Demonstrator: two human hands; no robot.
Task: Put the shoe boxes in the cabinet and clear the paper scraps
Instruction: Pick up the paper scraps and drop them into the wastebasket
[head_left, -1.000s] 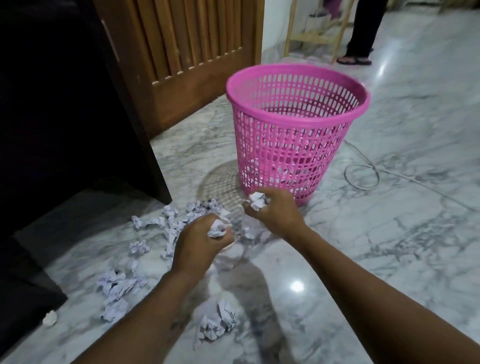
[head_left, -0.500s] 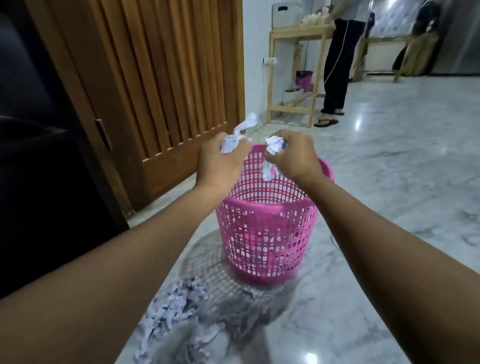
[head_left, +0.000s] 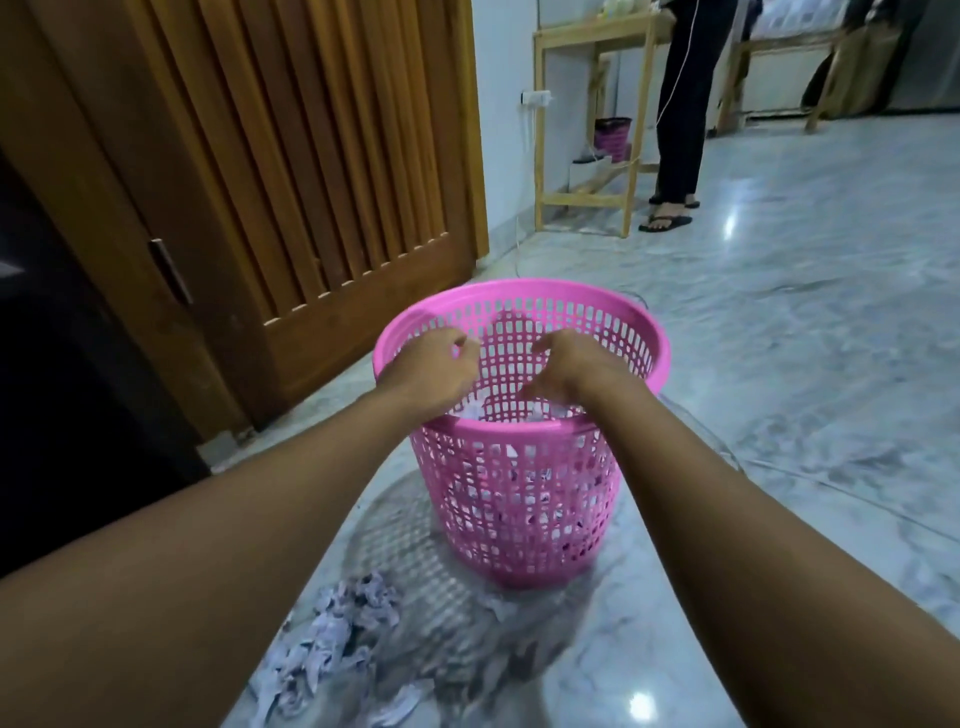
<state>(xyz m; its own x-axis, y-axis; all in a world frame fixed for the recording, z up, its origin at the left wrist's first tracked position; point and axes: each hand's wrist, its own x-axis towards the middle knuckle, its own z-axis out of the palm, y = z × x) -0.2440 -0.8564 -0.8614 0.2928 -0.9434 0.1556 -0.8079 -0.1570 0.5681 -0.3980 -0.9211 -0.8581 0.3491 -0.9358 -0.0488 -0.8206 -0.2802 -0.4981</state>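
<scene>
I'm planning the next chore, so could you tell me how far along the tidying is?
Done: some paper scraps lie inside the pink basket. In hand: left hand and right hand hover over its mouth, no scrap plainly held. Left: a pile of scraps on the marble floor; shoe boxes are not in view.

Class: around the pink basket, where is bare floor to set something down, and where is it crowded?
Free: grey marble floor right of the pink plastic mesh basket, out to the standing person's sandals; also the strip between basket and slatted wooden door. Crowded: torn paper scraps near-left of the basket; left hand and right hand over its mouth.
</scene>
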